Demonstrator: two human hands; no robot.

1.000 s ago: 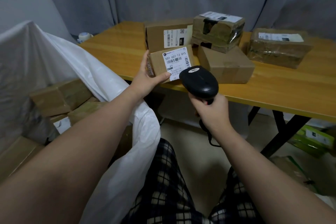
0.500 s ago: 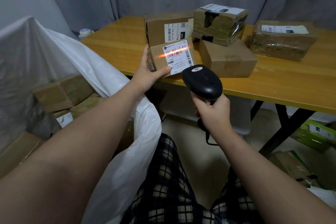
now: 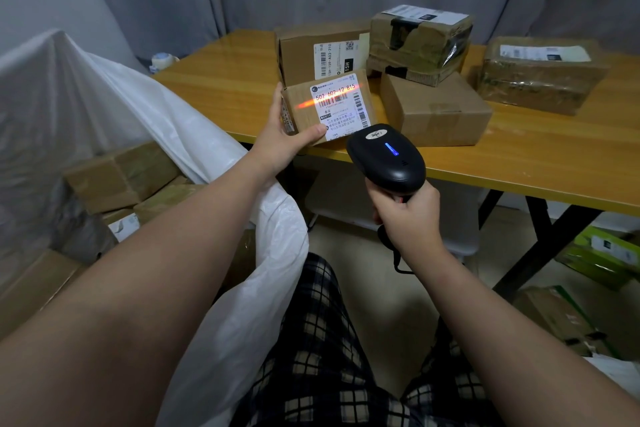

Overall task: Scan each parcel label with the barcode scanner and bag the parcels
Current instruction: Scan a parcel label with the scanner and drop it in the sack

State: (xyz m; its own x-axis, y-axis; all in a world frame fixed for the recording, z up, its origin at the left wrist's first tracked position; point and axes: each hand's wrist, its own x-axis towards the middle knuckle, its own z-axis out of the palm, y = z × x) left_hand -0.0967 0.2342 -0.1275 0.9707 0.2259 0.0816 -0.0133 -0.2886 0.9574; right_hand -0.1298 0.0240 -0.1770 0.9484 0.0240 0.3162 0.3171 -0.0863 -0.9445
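My left hand [image 3: 277, 142] holds a small brown parcel [image 3: 304, 114] at the table's front edge, its white label [image 3: 341, 107] turned toward me. An orange scan line crosses the label's upper barcode. My right hand [image 3: 405, 215] grips the handle of a black barcode scanner [image 3: 386, 156], just below and right of the parcel; a blue light glows on top of the scanner. At my left a large white bag [image 3: 114, 107] stands wide, with several brown parcels [image 3: 117, 177] inside.
Several more parcels lie on the wooden table [image 3: 519, 156]: a labelled box [image 3: 304, 55] behind the held one, a plain box [image 3: 433, 111] with a taped box [image 3: 419, 42] stacked on it, and a wrapped one [image 3: 540, 73] far right. Green cartons [image 3: 602, 256] sit on the floor.
The scanner has drawn back slightly from the label and its orange line now lies across the barcode. A blue light has come on atop the scanner. The parcel stays in my left hand.
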